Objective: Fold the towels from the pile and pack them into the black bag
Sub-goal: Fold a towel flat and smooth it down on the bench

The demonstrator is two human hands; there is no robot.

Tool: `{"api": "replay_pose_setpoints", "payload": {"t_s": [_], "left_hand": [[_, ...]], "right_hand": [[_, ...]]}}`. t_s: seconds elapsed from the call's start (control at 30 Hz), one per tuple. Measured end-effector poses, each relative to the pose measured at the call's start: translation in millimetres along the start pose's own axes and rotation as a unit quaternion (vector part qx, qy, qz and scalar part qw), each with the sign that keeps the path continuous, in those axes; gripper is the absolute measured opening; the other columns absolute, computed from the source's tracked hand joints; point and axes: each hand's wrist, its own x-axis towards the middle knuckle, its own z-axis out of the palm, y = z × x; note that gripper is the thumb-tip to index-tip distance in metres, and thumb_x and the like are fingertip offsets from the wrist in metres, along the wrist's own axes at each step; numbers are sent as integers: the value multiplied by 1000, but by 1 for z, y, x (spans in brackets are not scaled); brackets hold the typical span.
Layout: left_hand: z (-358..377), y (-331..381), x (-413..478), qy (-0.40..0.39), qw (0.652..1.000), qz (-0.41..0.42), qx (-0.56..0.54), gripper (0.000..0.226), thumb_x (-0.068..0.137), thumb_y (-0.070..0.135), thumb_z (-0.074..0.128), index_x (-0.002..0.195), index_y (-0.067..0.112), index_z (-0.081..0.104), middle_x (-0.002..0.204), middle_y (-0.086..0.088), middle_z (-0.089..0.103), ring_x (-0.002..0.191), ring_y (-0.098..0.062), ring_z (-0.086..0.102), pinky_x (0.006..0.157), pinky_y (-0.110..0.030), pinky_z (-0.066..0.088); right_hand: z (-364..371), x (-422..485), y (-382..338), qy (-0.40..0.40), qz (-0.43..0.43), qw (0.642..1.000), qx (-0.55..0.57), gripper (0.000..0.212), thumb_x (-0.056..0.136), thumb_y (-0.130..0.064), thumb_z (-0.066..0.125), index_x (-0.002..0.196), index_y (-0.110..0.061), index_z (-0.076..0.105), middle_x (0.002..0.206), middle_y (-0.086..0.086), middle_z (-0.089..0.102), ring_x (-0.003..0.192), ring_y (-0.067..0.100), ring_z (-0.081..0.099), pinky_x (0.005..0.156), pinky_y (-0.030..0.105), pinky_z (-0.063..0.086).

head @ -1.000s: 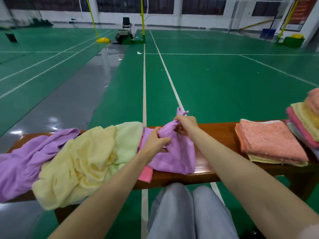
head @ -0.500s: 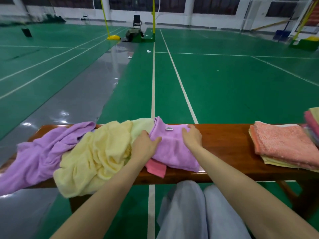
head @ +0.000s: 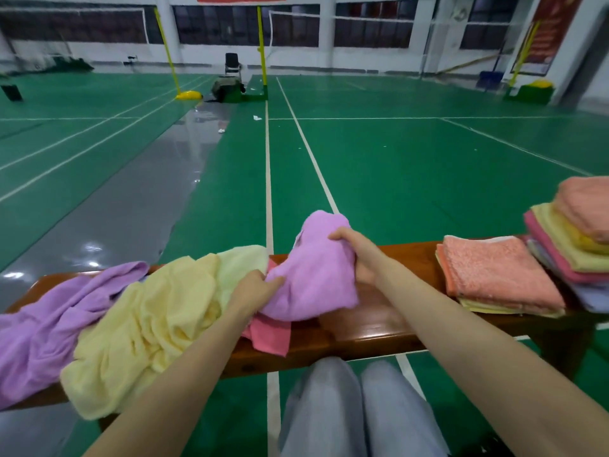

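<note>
Small lilac terry towel [head: 313,275] is now off the long brown wooden surface [head: 379,321] at its far end; half a second ago it lay pressed flat there under both hands. Right hand [head: 357,255] has its grip clamped on the towel's upper right edge, fingers curled over the cloth, raising that end above the far side of the surface. Left hand [head: 255,290] pinches the lower left edge, just beside the crumpled pale yellow towel [head: 148,328] of the unfolded pile. The cloth hangs bunched between the two grips, not spread.

Judgement: flattening was given up or restarted; the towel is being lifted to find corners and shake it open. No fold made yet on this piece.

Still in the pile: the yellow towel, a large lilac towel [head: 46,328] at far left, and a pink cloth [head: 272,338] lying under the held towel. Folded salmon-pink towel stack [head: 494,275] sits well apart on the right, a taller mixed stack [head: 573,239] beyond it. Black bag is not in view, so packing is not begun as far as can be seen.
</note>
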Motion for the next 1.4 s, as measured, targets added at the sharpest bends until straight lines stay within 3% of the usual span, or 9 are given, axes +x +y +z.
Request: {"api": "replay_pose_setpoints", "payload": {"t_s": [0.07,0.17,0.37,0.7,0.83,1.0,1.1,1.2,1.4], "left_hand": [[10,19,-3,-58,960,-24,-272,32,91,35,56,94,4,66,101,-14,67,107,-31,61,88,-33,46],[30,47,-14,-257,780,-85,-564,38,93,42,50,101,11,70,96,-8,72,89,-24,68,84,-36,53],[91,119,-29,-364,667,-80,-646,33,80,41,59,97,15,71,95,-5,72,83,-25,69,75,-35,53],[196,242,-8,-391,793,-35,-465,15,92,16,53,103,9,60,92,-9,70,81,-23,64,71,-31,50],[251,246,4,-251,907,-20,-338,41,88,5,56,127,1,45,126,-17,55,103,-29,55,86,-34,47],[258,247,10,-126,974,114,-151,64,86,6,52,143,11,24,143,-14,37,127,-31,41,99,-35,38],[245,242,10,-49,960,274,-26,61,95,13,45,149,23,19,157,-3,16,144,-22,18,116,-37,20],[247,238,6,-113,879,454,91,49,102,35,29,149,29,18,158,6,8,146,-14,3,118,-34,5],[268,224,14,-237,876,369,200,53,100,49,14,149,37,-1,157,12,-11,145,-22,-9,117,-49,7]], "right_hand": [[-15,-17,-21,-42,-36,998,41,20,85,-17,50,96,-2,59,78,10,67,73,23,65,70,29,53],[-46,-39,-40,-47,-68,994,73,22,80,-16,49,95,-4,59,74,9,68,69,22,66,66,27,53],[-135,-73,-57,38,-96,990,93,39,56,-20,56,92,-4,59,73,10,68,68,24,67,67,29,48],[-300,-79,-73,263,-115,957,-25,13,69,-9,59,81,-8,63,70,8,65,65,21,62,59,26,45],[-340,-50,-32,436,-61,847,-297,38,74,0,60,111,5,54,104,23,59,101,33,56,75,33,42],[-320,-35,-13,434,-54,713,-548,53,94,-12,40,144,-7,25,150,18,28,137,34,29,109,41,24],[-308,-33,-15,371,-44,652,-660,49,102,-33,23,149,-22,16,159,5,4,146,27,3,115,44,6],[-310,-36,-6,288,-2,631,-720,51,102,-41,14,151,-29,6,159,-2,-4,146,23,-8,117,49,-2],[-316,-38,3,239,59,665,-705,52,102,-42,11,150,-30,-4,158,-4,-11,145,22,-13,114,52,-3]]}}
